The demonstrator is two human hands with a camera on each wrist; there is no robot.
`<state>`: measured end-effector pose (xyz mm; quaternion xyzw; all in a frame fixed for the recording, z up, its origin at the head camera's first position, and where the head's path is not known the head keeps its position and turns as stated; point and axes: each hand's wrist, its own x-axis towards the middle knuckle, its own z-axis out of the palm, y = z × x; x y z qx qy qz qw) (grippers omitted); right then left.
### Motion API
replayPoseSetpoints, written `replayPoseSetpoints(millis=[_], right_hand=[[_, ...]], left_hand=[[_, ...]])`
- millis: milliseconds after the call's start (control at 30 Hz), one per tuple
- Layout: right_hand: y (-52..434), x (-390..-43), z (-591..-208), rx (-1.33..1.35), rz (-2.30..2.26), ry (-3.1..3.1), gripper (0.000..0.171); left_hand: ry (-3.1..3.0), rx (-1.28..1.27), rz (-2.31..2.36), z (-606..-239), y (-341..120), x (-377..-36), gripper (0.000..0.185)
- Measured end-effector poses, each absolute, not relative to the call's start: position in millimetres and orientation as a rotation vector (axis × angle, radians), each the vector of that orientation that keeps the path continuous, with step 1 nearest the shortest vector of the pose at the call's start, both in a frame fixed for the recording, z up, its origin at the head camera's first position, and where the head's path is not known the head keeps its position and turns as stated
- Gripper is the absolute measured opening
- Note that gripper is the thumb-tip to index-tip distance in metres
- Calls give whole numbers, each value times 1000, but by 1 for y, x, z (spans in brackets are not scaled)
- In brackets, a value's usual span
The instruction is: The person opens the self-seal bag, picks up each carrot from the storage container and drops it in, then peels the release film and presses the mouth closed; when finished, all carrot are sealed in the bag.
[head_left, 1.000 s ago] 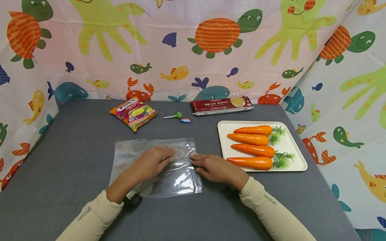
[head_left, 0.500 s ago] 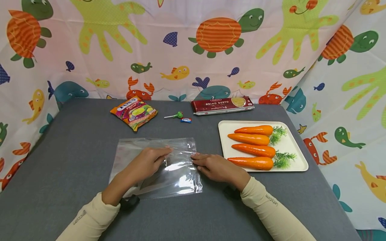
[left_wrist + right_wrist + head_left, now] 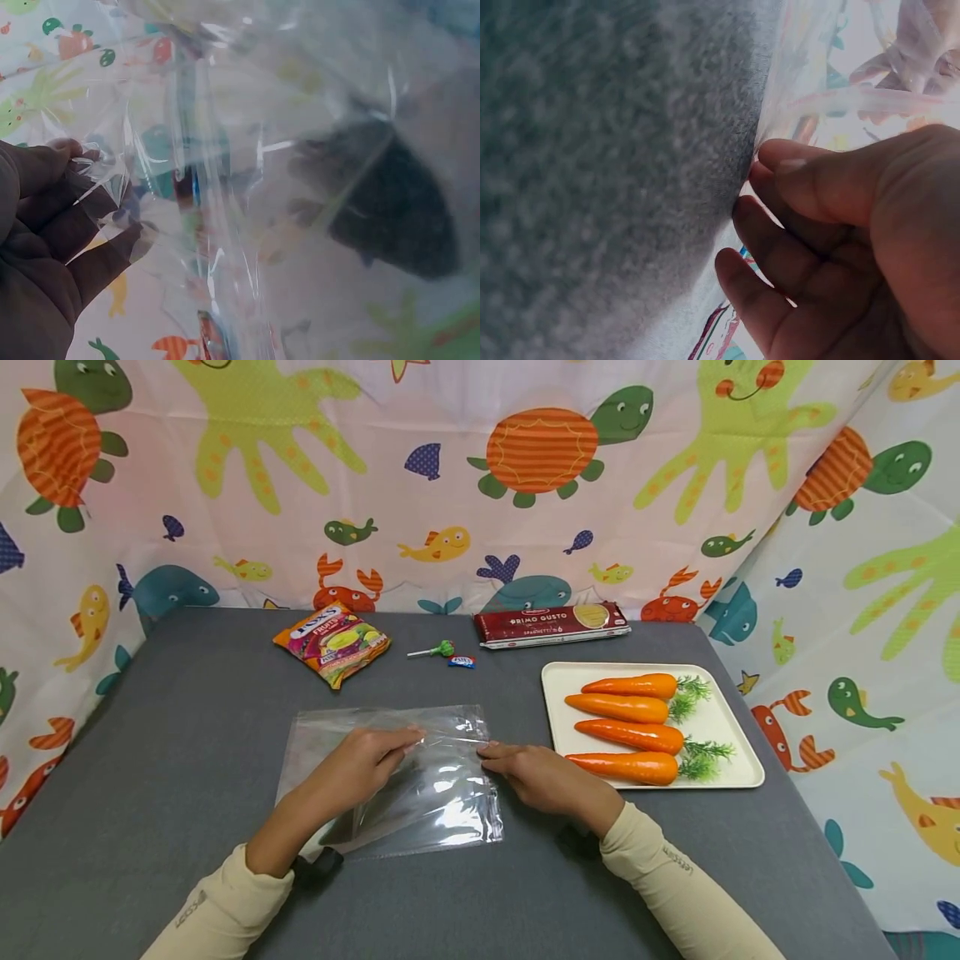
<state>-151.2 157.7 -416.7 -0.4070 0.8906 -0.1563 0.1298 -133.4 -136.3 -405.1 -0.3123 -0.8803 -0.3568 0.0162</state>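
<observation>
A clear plastic zip bag (image 3: 450, 818) lies across the middle of the table, its top layer wrinkled and lifted. My left hand (image 3: 358, 770) pinches that film between thumb and fingers; the left wrist view shows the gathered plastic (image 3: 105, 184) at the fingertips. At the bag's right edge, my right hand (image 3: 536, 777) pinches the rim with thumb and index finger. In the right wrist view the other fingers (image 3: 757, 300) of this hand are loosely bent beside the table cloth (image 3: 615, 180). Nothing is visible inside the bag.
To the right, a cream tray (image 3: 731, 693) holds several carrots (image 3: 633, 735) with green tops, close to my right hand. Along the back lie a colourful candy bag (image 3: 333, 643), a green lollipop (image 3: 442, 649), a small blue wrapped sweet (image 3: 462, 662) and a red spaghetti pack (image 3: 551, 625).
My left hand has shifted slightly left, drawing the upper film up and away from the right edge. The right hand stays almost in place at the rim.
</observation>
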Motion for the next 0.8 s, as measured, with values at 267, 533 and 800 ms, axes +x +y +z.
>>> replayPoseSetpoints(millis=[267, 533, 800], right_hand=[[161, -151, -415, -1216, -584, 2566, 39], [171, -148, -401, -1240, -790, 2579, 38], [208, -145, -381, -1063, -840, 2699, 34]], left_hand=[[-2749, -951, -1135, -406, -140, -133, 34], [-2738, -931, -1140, -408, -140, -133, 32], [-2759, -933, -1112, -409, -138, -134, 33]])
